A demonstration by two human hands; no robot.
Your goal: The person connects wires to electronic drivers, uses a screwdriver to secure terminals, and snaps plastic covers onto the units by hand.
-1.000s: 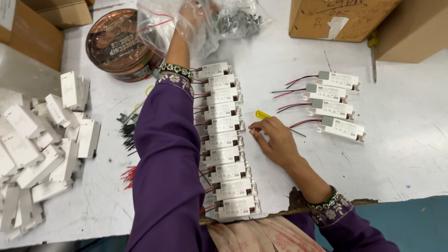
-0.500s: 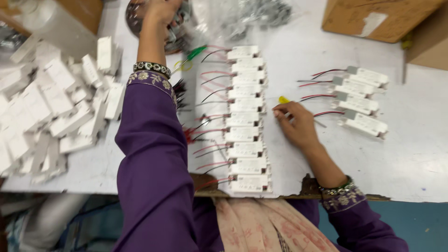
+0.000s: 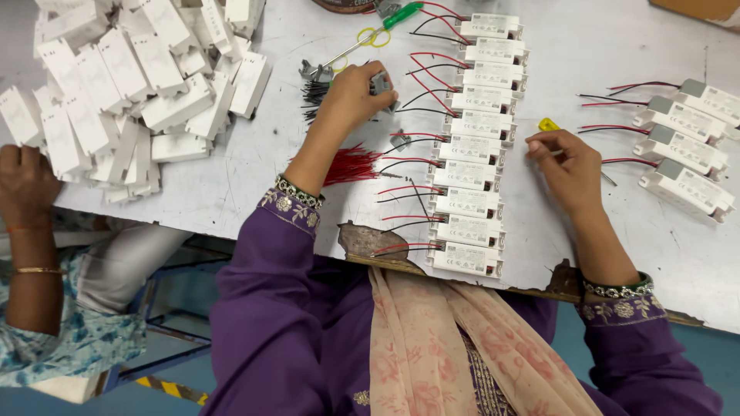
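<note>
My left hand (image 3: 352,96) is closed around a small grey part (image 3: 381,83) just left of a column of several white rectangular driver modules (image 3: 474,146) with red and black wires. My right hand (image 3: 566,166) rests on the table right of that column, fingers pinching a yellow-handled tool (image 3: 548,125). Three more white modules with grey ends (image 3: 682,146) lie to the right of that hand.
A bundle of red wires (image 3: 351,163) and black wires (image 3: 314,96) lies by my left forearm. A green-handled tool (image 3: 401,14) lies at the top. A heap of white casings (image 3: 131,85) fills the left. Another person's hand (image 3: 23,181) rests at the table's chipped edge (image 3: 362,246).
My left hand has drawn back from the far bags and tin down to the table beside the module column, now holding a small grey part. My right hand has stayed put.
</note>
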